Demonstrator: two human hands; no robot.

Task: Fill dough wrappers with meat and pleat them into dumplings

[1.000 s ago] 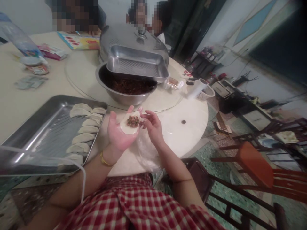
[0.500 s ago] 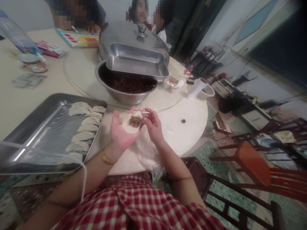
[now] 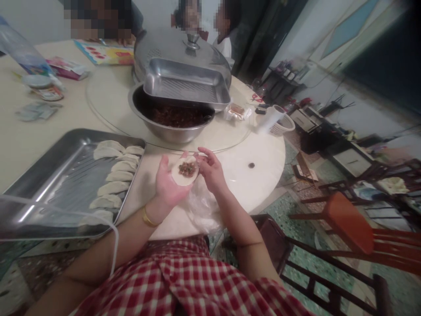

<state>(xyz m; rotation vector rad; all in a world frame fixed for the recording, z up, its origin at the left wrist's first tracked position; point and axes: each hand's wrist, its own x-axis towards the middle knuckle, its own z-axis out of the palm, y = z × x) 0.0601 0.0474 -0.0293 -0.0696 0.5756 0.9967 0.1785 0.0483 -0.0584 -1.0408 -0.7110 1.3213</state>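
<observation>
On the palm of my left hand (image 3: 169, 186) rests a round dumpling wrapper (image 3: 177, 175), lying flat with a mound of chopped filling (image 3: 187, 169) in its middle. The thumb stands up at the wrapper's left side. My right hand (image 3: 212, 171) has its fingers bent at the wrapper's right edge and seems to pinch it; its fingertips are partly hidden. To the left, a metal tray (image 3: 70, 175) holds several folded dumplings (image 3: 113, 188) along its right side. Beyond my hands stands a steel bowl (image 3: 177, 134) of dark filling.
A smaller metal tray (image 3: 187, 83) rests on the bowl's back rim, before a large lidded pan (image 3: 164, 41). A plastic bag (image 3: 202, 208) lies under my hands. A white basket (image 3: 286, 125) stands at the right. Other people sit across the table.
Both hands have shifted slightly to the right with the wrapper. The wrapper is turned more toward me, and its filling shows more fully.
</observation>
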